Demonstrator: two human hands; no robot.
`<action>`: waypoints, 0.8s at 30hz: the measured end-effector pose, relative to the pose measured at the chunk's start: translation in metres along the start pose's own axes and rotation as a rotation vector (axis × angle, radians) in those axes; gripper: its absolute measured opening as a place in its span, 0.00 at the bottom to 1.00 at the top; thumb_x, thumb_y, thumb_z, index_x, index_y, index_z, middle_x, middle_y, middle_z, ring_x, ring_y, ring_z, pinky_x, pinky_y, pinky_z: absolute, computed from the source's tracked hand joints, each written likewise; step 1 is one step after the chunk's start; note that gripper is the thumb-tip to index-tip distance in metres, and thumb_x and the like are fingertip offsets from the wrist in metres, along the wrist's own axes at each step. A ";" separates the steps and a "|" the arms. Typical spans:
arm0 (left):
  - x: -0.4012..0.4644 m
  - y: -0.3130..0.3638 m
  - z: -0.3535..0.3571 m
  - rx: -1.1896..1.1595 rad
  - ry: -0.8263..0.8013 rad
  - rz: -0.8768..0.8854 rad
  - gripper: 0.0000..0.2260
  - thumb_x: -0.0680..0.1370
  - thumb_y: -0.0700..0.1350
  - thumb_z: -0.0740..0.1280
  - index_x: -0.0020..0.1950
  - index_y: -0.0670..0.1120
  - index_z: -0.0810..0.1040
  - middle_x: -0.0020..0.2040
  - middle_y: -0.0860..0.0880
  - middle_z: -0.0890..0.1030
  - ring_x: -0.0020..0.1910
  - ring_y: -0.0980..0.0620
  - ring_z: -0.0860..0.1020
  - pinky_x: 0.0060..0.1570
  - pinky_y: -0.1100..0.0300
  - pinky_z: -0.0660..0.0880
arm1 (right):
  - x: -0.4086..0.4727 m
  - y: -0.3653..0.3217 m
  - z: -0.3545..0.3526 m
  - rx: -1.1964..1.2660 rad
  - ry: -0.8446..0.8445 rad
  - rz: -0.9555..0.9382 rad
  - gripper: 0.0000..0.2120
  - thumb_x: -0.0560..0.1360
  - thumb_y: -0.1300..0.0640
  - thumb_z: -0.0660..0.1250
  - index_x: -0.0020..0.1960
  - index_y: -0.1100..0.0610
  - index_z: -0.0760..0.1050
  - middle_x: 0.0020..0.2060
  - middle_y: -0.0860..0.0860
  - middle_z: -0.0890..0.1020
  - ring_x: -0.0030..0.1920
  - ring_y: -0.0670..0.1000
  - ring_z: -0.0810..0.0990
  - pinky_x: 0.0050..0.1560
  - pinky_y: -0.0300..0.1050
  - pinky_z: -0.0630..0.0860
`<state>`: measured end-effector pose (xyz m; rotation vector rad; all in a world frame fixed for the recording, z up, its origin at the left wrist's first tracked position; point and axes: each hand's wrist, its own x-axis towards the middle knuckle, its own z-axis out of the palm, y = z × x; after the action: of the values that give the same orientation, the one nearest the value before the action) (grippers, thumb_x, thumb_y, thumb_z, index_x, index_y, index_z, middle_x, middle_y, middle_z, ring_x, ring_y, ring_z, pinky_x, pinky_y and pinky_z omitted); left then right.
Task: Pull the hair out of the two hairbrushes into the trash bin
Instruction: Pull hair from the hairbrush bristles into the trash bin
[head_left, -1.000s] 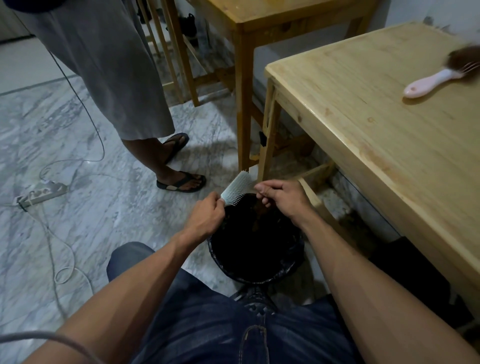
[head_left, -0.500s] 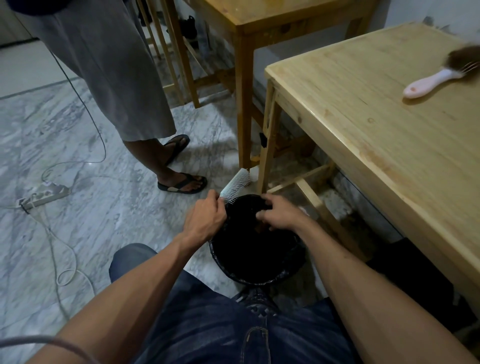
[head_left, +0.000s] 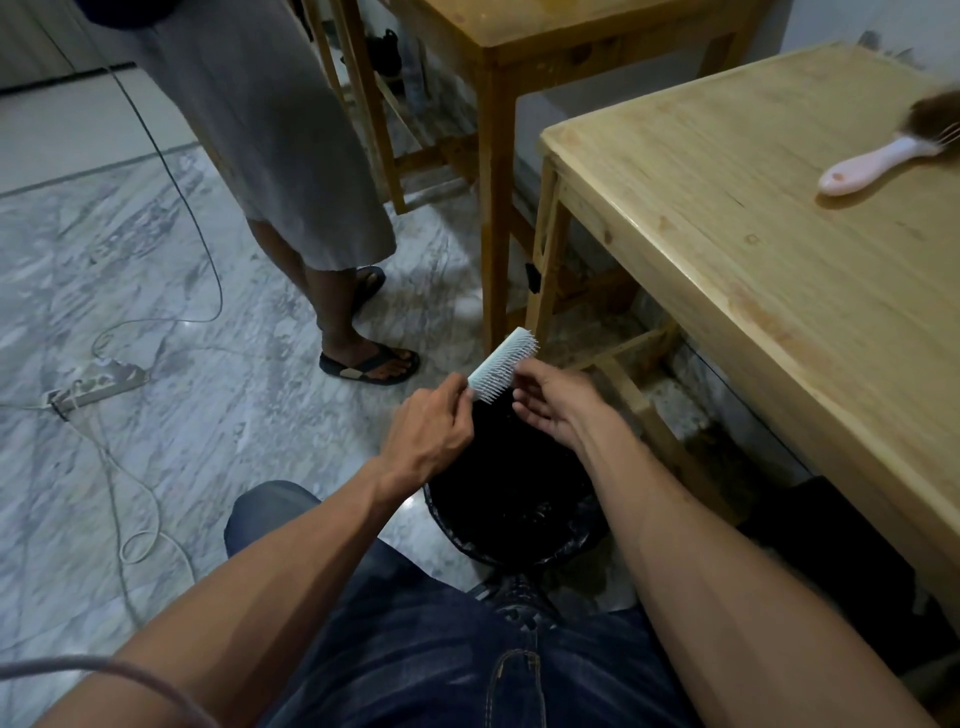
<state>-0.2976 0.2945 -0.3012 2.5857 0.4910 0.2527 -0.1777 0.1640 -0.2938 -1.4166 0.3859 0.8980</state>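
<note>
Gripping the handle end of a pale blue hairbrush (head_left: 503, 365), the left hand (head_left: 428, 431) is closed around it, with the brush head rising up and to the right out of the fist and the bristles facing toward the right hand. The right hand (head_left: 558, 402) is open, its fingers (head_left: 535, 375) loosely spread and curved, and the fingertips are at the bristles on the lower side of the brush; I cannot tell if any hair is pinched between them. Both hands are above the far rim of the trash bin (head_left: 519, 540), which stands on the floor between the person's knees and is lined with a black plastic bag. The inside of the bin is very dark, so what lies in it cannot be seen. To the right stands a light wooden table (head_left: 753, 291), and on its far right part lies the second hairbrush (head_left: 883, 161), with a pink-white handle pointing left and a mass of brown hair (head_left: 932, 117) on its head at the picture's edge, well apart from the hands. On the marble floor (head_left: 156, 415) to the left, another person's sandalled feet (head_left: 370, 364) stand near the bin, and a power strip (head_left: 96, 388) with its cable lies further left.
</note>
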 end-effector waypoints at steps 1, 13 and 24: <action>0.002 0.001 -0.001 0.006 0.000 0.018 0.08 0.83 0.49 0.60 0.49 0.45 0.72 0.31 0.45 0.74 0.31 0.39 0.75 0.32 0.53 0.63 | 0.002 0.000 0.002 0.029 0.027 -0.004 0.05 0.75 0.58 0.74 0.43 0.59 0.80 0.34 0.51 0.82 0.31 0.45 0.78 0.27 0.36 0.80; -0.001 -0.007 0.006 0.162 -0.052 -0.100 0.11 0.84 0.49 0.56 0.53 0.42 0.71 0.40 0.37 0.81 0.34 0.36 0.77 0.33 0.51 0.67 | -0.001 -0.001 -0.004 -0.615 0.216 -0.331 0.11 0.68 0.50 0.75 0.33 0.56 0.84 0.31 0.51 0.86 0.36 0.53 0.86 0.48 0.52 0.85; -0.004 -0.029 -0.002 0.172 -0.057 -0.183 0.11 0.84 0.49 0.56 0.52 0.42 0.71 0.34 0.46 0.73 0.29 0.45 0.70 0.29 0.54 0.61 | -0.002 -0.016 -0.024 -0.542 0.121 -0.180 0.11 0.78 0.58 0.65 0.39 0.57 0.81 0.31 0.52 0.78 0.30 0.50 0.76 0.33 0.45 0.75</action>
<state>-0.3109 0.3177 -0.3144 2.6819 0.7523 0.0762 -0.1610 0.1424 -0.2858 -1.9757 0.0989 0.8020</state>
